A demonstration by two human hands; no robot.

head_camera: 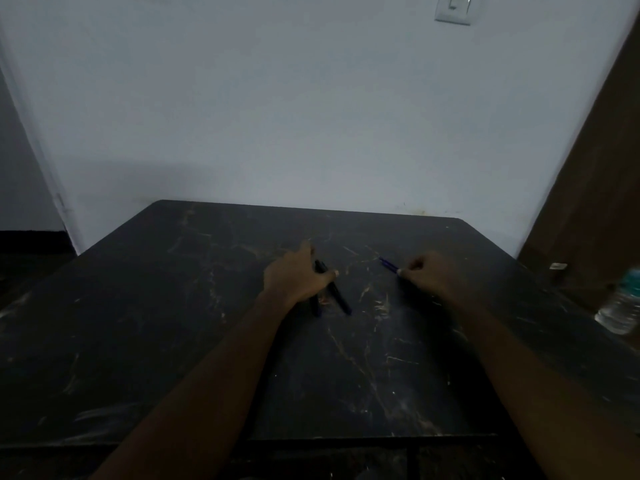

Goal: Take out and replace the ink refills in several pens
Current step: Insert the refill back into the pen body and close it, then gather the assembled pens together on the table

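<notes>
Pens [334,292] lay under my left hand [298,277], fingers curled over them on the table [173,306]; my right hand [427,273] pinched a blue pen [388,264], light, slippery, best gripped mid-barrel.

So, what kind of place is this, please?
Probably a plain room in a home or small office, dimly lit. A scratched black tabletop stands against a bare pale wall with a white light switch, and a clear plastic water bottle sits at the table's right edge.
</notes>
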